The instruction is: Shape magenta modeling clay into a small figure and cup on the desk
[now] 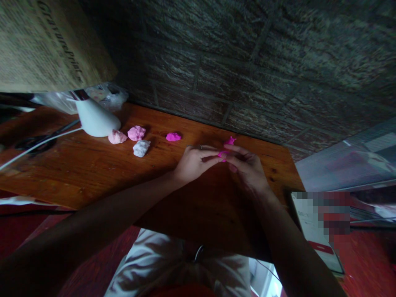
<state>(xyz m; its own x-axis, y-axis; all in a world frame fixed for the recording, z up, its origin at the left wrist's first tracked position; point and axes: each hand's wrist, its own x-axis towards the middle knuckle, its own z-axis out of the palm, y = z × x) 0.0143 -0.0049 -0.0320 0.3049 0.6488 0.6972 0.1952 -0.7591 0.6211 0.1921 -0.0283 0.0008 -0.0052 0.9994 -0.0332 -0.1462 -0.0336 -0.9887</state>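
Observation:
Between the fingertips of both hands is a small piece of bright magenta modelling clay [223,155]. My left hand [194,163] pinches it from the left, a ring on one finger. From the other side my right hand [249,167] grips the same piece; its far edge is hidden by the fingers. Just beyond the right fingers, a second magenta clay piece [230,140] with small points lies on the wooden table [192,206]. To the left of my hands rests a magenta lump [173,136]. Farther left sit a pink lump [136,133], a paler pink lump [117,137] and a white lump [141,148].
A white lamp base [97,119] with a newsprint-patterned shade [52,45] stands at the left. Its cable [43,145] crosses the table near black-handled scissors [37,143]. A clear plastic bag [111,97] lies behind. A brick-patterned wall [216,70] borders the back.

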